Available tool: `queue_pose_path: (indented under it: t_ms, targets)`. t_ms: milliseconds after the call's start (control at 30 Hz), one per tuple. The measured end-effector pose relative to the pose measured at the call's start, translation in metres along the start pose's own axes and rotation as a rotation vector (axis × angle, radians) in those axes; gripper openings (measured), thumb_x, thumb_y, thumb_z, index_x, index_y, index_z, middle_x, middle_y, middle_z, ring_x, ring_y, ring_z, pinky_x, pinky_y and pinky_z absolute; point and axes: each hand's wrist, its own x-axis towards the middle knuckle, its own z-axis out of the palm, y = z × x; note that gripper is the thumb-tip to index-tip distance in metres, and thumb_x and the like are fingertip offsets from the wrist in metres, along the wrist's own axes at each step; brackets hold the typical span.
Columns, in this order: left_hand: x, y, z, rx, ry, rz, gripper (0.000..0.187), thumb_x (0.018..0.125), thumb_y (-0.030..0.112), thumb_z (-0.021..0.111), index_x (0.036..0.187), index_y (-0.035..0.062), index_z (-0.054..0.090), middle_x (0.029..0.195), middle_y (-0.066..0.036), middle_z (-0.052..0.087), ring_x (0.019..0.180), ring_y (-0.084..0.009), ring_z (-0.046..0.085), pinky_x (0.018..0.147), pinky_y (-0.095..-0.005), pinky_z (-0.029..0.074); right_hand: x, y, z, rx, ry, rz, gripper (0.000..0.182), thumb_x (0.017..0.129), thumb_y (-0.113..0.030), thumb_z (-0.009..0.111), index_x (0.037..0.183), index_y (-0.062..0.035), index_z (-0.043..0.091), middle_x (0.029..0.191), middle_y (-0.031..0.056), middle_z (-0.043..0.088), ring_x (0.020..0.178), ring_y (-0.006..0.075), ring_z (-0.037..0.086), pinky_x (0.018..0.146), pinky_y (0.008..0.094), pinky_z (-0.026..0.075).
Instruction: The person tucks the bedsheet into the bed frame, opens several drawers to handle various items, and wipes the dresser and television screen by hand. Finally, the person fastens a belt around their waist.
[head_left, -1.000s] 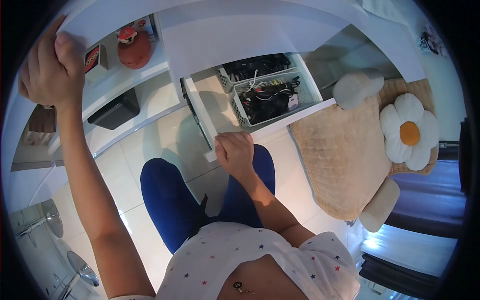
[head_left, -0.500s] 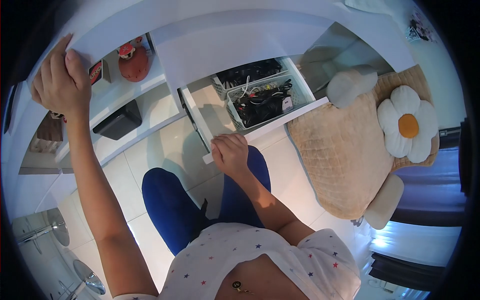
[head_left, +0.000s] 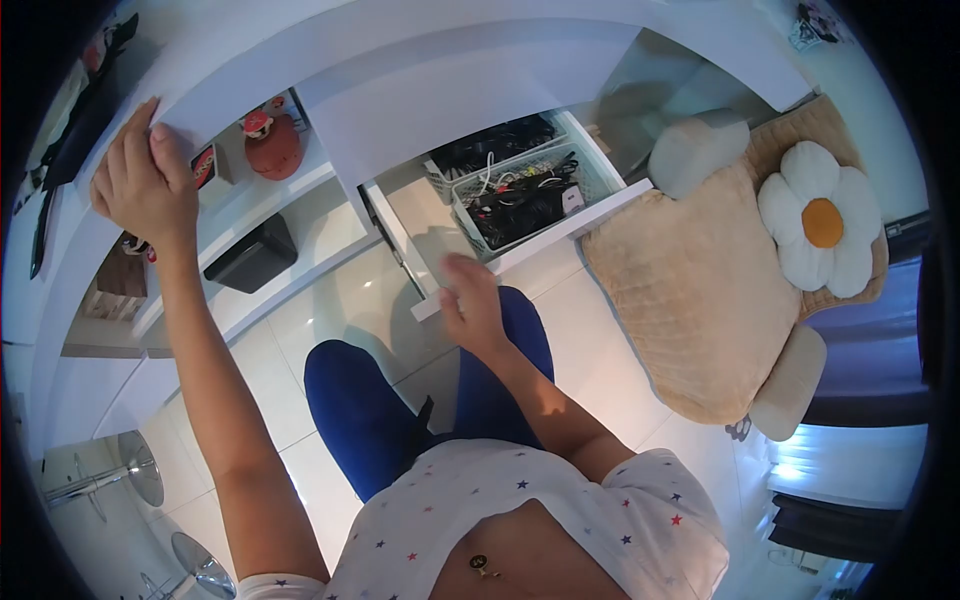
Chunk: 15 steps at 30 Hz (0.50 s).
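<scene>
Below the white desktop (head_left: 420,40), over pale floor tiles (head_left: 330,310), an open drawer (head_left: 520,245) juts toward the person, its long front edge running from lower left to upper right. Inside, a white basket (head_left: 520,200) holds tangled cables, hard to sort out. Her right hand (head_left: 470,300), blurred, lies on the drawer front, its grip unclear. Her left hand (head_left: 145,185) rests flat-fingered on the desk edge. A beige cushion (head_left: 690,290) lies alongside.

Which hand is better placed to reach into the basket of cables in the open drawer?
Right. The right hand is at the drawer's front edge, just short of the basket of cables. The left hand is far off, resting flat on the white desktop edge above the shelves.
</scene>
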Motion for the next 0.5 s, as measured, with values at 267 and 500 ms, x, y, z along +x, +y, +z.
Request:
queue_pose_path:
  t_ms: [267,500]
  targets:
    - [0.002,0.007,-0.003,0.013,0.001,-0.032,0.021,0.084,0.027,0.052,0.098,0.0227,0.067,0.095,0.007,0.065,0.087,-0.0134,0.056,0.085,-0.0290,0.032,-0.019,0.034,-0.010,0.470,0.305,0.949,0.076,0.095,-0.038,0.036,0.140,0.0026,-0.010,0.150,0.0190,-0.004,0.139,0.0252,-0.001,0.111,0.0325,0.002]
    - [0.006,0.014,-0.007,-0.012,0.014,-0.076,0.021,0.085,0.028,0.052,0.098,0.0213,0.067,0.097,0.006,0.065,0.090,-0.0156,0.056,0.087,-0.0300,0.032,0.001,0.063,0.015,0.656,0.337,1.007,0.082,0.094,-0.054,0.023,0.139,0.0057,-0.010,0.149,0.0166,-0.013,0.138,0.0228,-0.012,0.111,0.0300,-0.004]
